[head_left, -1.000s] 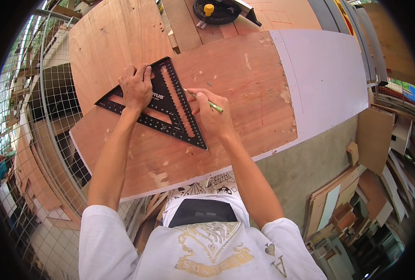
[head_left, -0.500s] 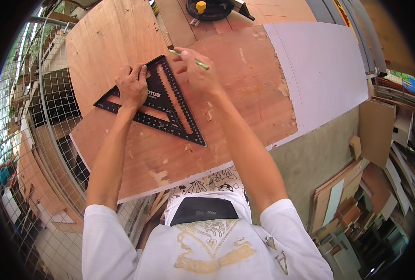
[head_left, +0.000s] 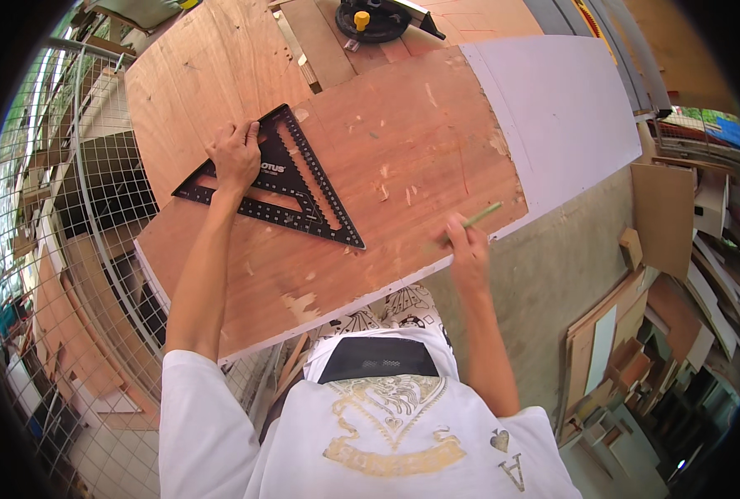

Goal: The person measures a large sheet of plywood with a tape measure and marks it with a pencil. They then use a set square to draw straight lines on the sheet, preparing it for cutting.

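A black triangular speed square [head_left: 283,181] with cut-out slots lies across a reddish plywood board [head_left: 424,150] and the edge of a paler plywood sheet [head_left: 208,71]. My left hand [head_left: 235,158] is closed over the square's upper left side, fingers bent around its edge. Off to the right, above the board's near edge, my right hand [head_left: 470,254] pinches a green pencil [head_left: 483,214] that points up and to the right. The pencil is apart from the square. Worn, chipped patches mark the board's surface.
A white panel [head_left: 561,116] adjoins the board on the right. At the far side sits a black round tool part with a yellow knob [head_left: 362,20]. Wire mesh fencing [head_left: 87,191] runs along the left. Wood offcuts [head_left: 628,366] lean at the lower right.
My right hand has drawn back with the pencil, from the square's top corner to the board's near right edge. My left hand still grips the square in about the same place.
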The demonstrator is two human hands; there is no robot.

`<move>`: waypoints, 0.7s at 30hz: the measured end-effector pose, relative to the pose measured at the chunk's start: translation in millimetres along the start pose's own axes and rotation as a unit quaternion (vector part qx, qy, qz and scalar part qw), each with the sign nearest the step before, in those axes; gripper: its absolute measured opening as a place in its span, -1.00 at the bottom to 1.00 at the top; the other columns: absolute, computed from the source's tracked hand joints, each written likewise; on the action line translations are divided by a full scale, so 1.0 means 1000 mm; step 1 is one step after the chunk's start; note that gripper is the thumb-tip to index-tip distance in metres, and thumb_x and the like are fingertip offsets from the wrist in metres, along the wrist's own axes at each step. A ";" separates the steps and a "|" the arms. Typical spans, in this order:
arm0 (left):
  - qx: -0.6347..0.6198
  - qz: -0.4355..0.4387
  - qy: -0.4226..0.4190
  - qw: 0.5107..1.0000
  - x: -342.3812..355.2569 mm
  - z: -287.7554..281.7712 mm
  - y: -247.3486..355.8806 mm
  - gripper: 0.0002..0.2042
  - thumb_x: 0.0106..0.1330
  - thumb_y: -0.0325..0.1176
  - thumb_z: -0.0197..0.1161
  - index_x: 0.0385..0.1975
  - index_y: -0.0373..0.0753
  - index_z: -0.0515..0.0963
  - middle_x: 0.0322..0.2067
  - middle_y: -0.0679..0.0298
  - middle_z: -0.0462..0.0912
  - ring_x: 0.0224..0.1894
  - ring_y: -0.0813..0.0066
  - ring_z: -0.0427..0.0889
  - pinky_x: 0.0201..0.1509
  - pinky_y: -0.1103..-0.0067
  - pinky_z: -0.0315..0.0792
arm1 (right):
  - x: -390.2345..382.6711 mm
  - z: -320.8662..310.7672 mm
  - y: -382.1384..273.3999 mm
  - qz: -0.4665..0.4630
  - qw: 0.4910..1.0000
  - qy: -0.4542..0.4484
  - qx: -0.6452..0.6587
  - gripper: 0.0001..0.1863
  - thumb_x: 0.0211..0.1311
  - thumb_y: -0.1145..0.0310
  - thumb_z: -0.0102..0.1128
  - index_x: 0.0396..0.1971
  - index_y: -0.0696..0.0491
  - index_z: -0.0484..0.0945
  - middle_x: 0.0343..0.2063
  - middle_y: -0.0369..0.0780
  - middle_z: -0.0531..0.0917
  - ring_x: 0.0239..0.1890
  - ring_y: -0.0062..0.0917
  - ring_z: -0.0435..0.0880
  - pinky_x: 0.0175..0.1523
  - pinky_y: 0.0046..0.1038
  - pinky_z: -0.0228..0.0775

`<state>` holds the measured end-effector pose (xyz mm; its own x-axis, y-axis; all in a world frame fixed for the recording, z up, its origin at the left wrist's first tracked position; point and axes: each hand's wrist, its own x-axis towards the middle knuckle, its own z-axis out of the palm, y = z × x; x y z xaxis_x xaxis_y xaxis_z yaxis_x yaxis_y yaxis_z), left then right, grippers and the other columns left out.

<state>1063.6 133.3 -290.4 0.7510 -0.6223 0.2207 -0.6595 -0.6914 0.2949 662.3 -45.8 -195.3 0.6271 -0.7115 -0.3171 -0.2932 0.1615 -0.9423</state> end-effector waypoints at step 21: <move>0.010 -0.251 0.190 0.949 -0.055 -0.284 -0.104 -0.43 0.68 0.08 -0.11 -0.09 -0.33 0.66 -0.20 -0.12 0.77 -0.05 -0.26 0.71 0.01 0.11 0.51 | -0.207 -0.156 0.041 0.092 0.953 0.213 -0.192 -0.69 0.51 0.39 0.14 0.13 0.15 0.67 -0.35 -0.23 0.64 -0.39 -0.60 0.57 -0.18 -0.44 0.45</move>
<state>1099.6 343.6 -69.7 0.9249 -0.0375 0.3784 -0.2133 -0.8750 0.4346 407.5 1.5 -151.0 0.2135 -0.9220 -0.3229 -0.6642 0.1054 -0.7401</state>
